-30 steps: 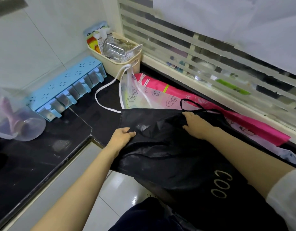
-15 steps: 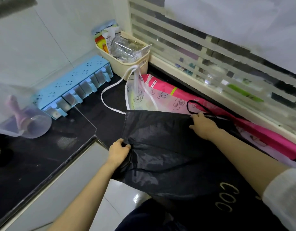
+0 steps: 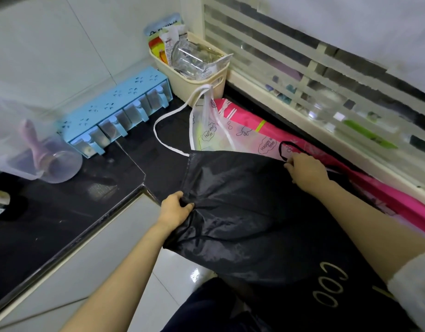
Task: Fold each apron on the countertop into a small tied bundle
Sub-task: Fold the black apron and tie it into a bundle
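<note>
A black apron (image 3: 245, 212) with gold letters lies spread over the dark countertop (image 3: 63, 216) and hangs off its front edge. My left hand (image 3: 175, 209) grips a bunched fold at the apron's left edge. My right hand (image 3: 305, 167) pinches the apron's top edge where its thin black neck loop (image 3: 282, 149) starts. Beneath it lies a pink and clear printed apron (image 3: 245, 130) with a white strap (image 3: 163, 142) looping off to the left.
A cream basket (image 3: 206, 80) full of packets stands in the back corner. A blue spice-drawer rack (image 3: 115, 111) sits along the wall. A clear plastic jug (image 3: 39, 159) lies at the left. A slatted window frame (image 3: 326, 97) runs along the right.
My left hand slid down the apron's left edge and gathered the cloth into a fold. My right hand moved slightly right along the top edge to the neck loop.
</note>
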Tool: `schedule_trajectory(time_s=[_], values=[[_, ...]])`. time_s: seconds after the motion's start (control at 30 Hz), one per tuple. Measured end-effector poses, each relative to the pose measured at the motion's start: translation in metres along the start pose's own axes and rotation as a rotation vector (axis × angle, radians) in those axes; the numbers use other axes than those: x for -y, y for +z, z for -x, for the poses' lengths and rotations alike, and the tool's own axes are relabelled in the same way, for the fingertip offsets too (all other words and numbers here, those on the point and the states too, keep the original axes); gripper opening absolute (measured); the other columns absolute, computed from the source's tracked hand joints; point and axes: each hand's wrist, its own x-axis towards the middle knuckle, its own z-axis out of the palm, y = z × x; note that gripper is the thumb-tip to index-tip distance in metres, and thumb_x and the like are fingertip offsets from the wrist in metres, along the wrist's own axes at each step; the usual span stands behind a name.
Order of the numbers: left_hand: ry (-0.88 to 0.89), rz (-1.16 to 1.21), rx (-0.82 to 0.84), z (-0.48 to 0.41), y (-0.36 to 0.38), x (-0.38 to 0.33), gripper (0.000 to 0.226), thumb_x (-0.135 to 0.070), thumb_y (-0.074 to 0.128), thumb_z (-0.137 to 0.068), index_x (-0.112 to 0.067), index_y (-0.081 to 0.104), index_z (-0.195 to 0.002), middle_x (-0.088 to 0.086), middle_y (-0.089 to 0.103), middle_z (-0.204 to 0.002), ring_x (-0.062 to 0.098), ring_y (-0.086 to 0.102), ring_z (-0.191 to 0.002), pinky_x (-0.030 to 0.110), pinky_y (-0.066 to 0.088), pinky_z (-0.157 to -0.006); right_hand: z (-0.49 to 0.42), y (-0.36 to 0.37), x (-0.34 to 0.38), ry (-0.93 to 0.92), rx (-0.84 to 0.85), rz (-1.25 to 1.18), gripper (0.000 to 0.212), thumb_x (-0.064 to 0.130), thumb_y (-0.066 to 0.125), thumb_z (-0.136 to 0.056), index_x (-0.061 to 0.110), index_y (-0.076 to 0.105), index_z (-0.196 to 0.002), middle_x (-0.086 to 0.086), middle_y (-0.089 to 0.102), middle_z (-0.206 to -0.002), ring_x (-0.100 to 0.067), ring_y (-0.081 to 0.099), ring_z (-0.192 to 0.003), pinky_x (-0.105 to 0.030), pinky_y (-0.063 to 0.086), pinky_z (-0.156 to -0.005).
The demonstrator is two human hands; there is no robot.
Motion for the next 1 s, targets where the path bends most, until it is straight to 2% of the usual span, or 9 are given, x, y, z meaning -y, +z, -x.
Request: schedule_trajectory(time_s=[0.13,0.27,0.33,0.43,0.5,0.6,0.73,0.83,1.0], values=[[-0.047,0.103,-0.018,-0.001,0.0,-0.002,0.011,-0.018,0.059,-0.091,-0.008,0.061,-0.096,0.007,0.063,-0.093,0.026,0.057,-0.095,0.027,0.041,-0.079,-0.003,-0.003,0.019,-0.072,-0.14,-0.126,0.017,0.018,0.051,-0.095,0.001,0.057,-0.097,-0.017,0.061,-0.099,-0.036,0.059,-0.089,-0.037,0.042,-0.072],[-0.104,0.112,-0.076,-0.002,-0.001,0.008,0.021,-0.015,0.056,-0.091,-0.009,0.051,-0.072,0.003,0.055,-0.072,0.027,0.053,-0.081,0.027,0.034,-0.067,-0.007,0.007,0.03,-0.123,-0.029,-0.181,0.013,0.012,0.05,-0.095,0.005,0.055,-0.085,-0.017,0.06,-0.094,-0.034,0.058,-0.088,-0.034,0.04,-0.069],[-0.108,0.072,-0.076,-0.002,0.0,0.013,0.026,-0.014,0.057,-0.091,-0.011,0.046,-0.067,0.002,0.051,-0.068,0.025,0.051,-0.077,0.027,0.032,-0.065,-0.008,0.013,0.032,-0.109,0.056,-0.193,0.01,0.012,0.051,-0.094,0.007,0.06,-0.094,-0.016,0.063,-0.101,-0.034,0.059,-0.095,-0.038,0.047,-0.079],[-0.101,-0.006,-0.081,-0.005,0.001,0.019,0.02,-0.013,0.058,-0.09,-0.008,0.048,-0.074,0.004,0.053,-0.072,0.025,0.05,-0.078,0.027,0.033,-0.065,-0.001,0.023,0.038,-0.145,0.197,-0.167,0.033,0.016,0.052,-0.095,0.008,0.051,-0.127,-0.012,0.053,-0.129,-0.029,0.051,-0.118,-0.039,0.041,-0.1],[-0.098,-0.037,-0.082,-0.006,0.001,0.021,0.021,-0.013,0.059,-0.089,-0.009,0.043,-0.075,0.001,0.049,-0.07,0.026,0.05,-0.079,0.027,0.032,-0.065,0.006,0.031,0.042,-0.211,0.232,-0.165,0.043,0.016,0.052,-0.095,0.009,0.041,-0.137,-0.009,0.042,-0.141,-0.025,0.041,-0.13,-0.036,0.033,-0.109],[-0.104,0.001,-0.08,-0.008,0.001,0.016,0.021,-0.024,0.062,-0.09,-0.009,0.049,-0.098,0.004,0.055,-0.09,0.024,0.052,-0.091,0.026,0.035,-0.073,0.02,0.04,0.048,-0.271,0.204,-0.135,0.049,0.014,0.048,-0.097,0.011,0.032,-0.144,-0.007,0.027,-0.153,-0.021,0.02,-0.143,-0.038,0.019,-0.117],[-0.055,-0.224,-0.079,-0.017,0.001,0.009,0.034,-0.034,0.057,-0.092,-0.004,0.055,-0.109,0.013,0.063,-0.111,0.034,0.056,-0.108,0.035,0.043,-0.084,0.049,0.047,0.052,-0.334,0.213,-0.085,0.059,0.025,0.042,-0.1,0.019,0.013,-0.151,0.0,0.014,-0.157,-0.019,0.006,-0.146,-0.045,0.012,-0.119],[-0.028,-0.327,-0.103,-0.023,0.002,0.008,0.025,-0.032,0.052,-0.096,-0.008,0.055,-0.104,0.015,0.065,-0.108,0.037,0.057,-0.105,0.036,0.043,-0.079,0.059,0.048,0.044,-0.286,0.275,-0.089,0.068,0.037,0.04,-0.099,0.025,-0.001,-0.152,0.002,0.006,-0.159,-0.021,0.001,-0.147,-0.05,0.01,-0.118],[-0.041,-0.348,-0.131,-0.027,0.003,0.006,0.025,-0.031,0.053,-0.095,-0.009,0.053,-0.106,0.014,0.065,-0.107,0.036,0.058,-0.102,0.035,0.043,-0.076,0.062,0.05,0.023,-0.155,0.376,-0.147,0.074,0.045,0.041,-0.097,0.025,-0.005,-0.152,-0.001,0.0,-0.16,-0.024,0.0,-0.147,-0.053,0.012,-0.117]])
